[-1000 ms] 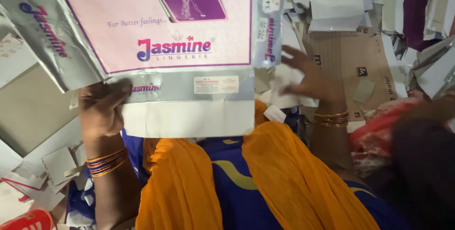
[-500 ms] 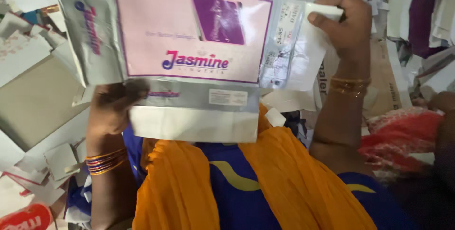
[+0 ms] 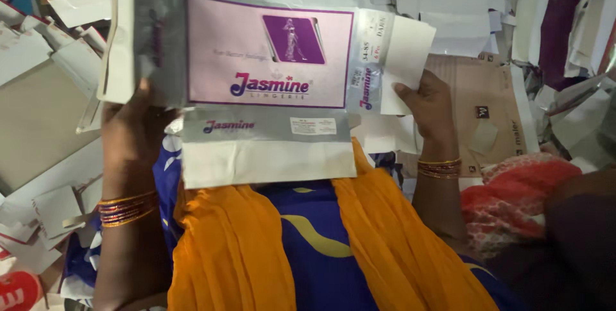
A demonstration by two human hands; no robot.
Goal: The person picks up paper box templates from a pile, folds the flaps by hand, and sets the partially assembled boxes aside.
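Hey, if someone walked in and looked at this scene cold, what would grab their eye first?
Most striking is the flat printed carton blank, pink and silver with a purple picture panel, held up in the middle of the view. The left hand grips its left edge and the right hand its white right flap. Below hangs a bright orange scarf over blue cloth, with loose white card pieces strewn around.

Flattened carton looking like thin paperboard, printed face showing slight gloss, bottom flap matt white; loose card pieces lying matt grey-brown; orange scarf reading as soft matt cloth; bangles gleaming like metal
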